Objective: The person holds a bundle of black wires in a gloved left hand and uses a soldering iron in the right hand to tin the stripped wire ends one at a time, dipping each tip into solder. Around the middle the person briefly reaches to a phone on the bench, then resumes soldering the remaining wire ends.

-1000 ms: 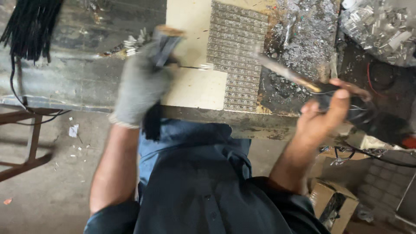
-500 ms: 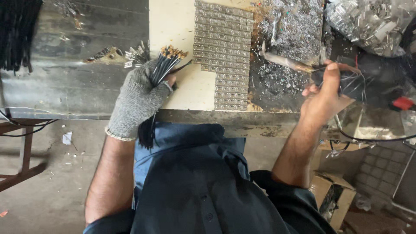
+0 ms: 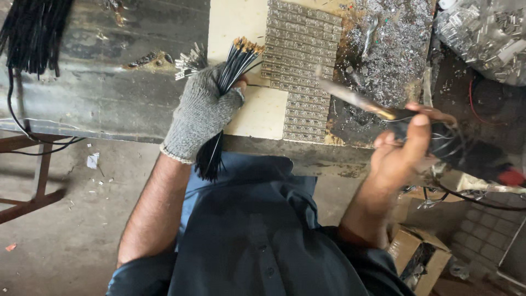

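The gloved left hand (image 3: pixel 201 112) has steadied, clamped around the wire bundle (image 3: pixel 233 68); the right hand (image 3: pixel 402 145) now grips the soldering tool (image 3: pixel 356 101) off the counter (image 3: pixel 98 98).

My left hand (image 3: pixel 201 112), in a grey knitted glove, is raised ahead of my chest with its back toward me, fist closed, fingers (image 3: pixel 234 92) curled tight and the thumb tip showing bare at the right edge. The bare left forearm runs down and slightly left to my rolled dark blue sleeve. My right hand (image 3: pixel 402 148) is bare and sits lower and further right, palm turned left, thumb pointing up and pressed against the curled fingers in a pinch. Its forearm slants down toward my body.
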Tool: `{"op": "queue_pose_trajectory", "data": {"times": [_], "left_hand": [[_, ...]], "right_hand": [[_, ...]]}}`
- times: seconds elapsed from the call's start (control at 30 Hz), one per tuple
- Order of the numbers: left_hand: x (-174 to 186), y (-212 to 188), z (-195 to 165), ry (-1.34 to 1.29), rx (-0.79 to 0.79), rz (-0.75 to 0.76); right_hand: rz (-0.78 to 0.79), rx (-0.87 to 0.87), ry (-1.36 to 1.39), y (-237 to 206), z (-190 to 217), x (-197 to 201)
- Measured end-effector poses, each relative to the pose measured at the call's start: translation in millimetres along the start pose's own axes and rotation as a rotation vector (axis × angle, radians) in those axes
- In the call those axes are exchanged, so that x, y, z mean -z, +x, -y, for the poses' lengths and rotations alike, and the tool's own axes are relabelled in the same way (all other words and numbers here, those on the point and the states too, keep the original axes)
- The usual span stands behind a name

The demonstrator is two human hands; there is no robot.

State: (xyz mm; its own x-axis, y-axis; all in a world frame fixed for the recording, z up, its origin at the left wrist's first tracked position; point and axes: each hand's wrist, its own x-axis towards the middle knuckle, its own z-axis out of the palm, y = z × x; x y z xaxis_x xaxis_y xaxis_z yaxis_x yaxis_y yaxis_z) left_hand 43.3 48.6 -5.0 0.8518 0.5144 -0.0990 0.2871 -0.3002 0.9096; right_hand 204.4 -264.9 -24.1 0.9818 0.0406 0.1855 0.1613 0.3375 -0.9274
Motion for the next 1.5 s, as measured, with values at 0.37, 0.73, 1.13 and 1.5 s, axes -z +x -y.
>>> {"op": "queue_pose_trajectory", "data": {"times": [0.37,0.73,1.13,1.5], "left_hand": [[-21.7,6.0,12.8,0.108,-0.058,-0.197],[-27.7,10.3,13.0,0.254,-0.006,-0.153],[-24.4,12.0,10.0,0.230,-0.004,-0.112],[-25.6,13.1,14.3,0.280,-0.040,-0.159]], "right_hand": [[0.137,-0.146,0.056,-18.2,-8.1,-42.3],[0.266,-0.123,0.009,-21.0,-13.2,-54.7],[0.533,0.453,-0.381,-27.6,-34.5,-27.8],[0.010,0.048,0.160,-23.4,-17.4,-32.2]]}}
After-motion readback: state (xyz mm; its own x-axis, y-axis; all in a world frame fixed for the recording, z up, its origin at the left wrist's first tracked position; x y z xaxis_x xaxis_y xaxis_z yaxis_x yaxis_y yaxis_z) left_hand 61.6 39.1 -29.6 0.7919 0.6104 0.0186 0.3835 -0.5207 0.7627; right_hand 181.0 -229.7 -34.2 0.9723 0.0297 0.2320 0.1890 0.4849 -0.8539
